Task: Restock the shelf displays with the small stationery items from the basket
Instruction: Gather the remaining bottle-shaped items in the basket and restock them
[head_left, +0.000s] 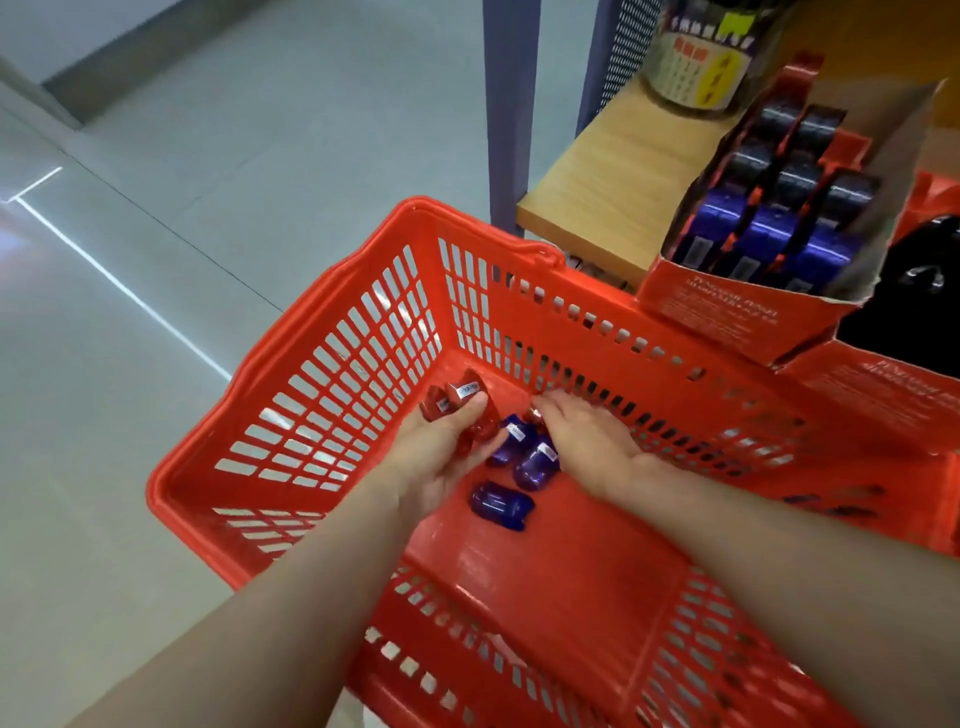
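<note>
Both bare forearms reach forward and down, left hand (441, 452) palm-up with fingers curled in a grip, right hand (587, 441) palm-down, fingers bent at the tips.

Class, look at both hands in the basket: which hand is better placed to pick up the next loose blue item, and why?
The right hand. It hovers open beside the blue items on the floor of the basket, while the left hand already grips red items.

Shop aisle: red shopping basket (363, 332), stocked display boxes (727, 306) on shelf (597, 182).
</note>
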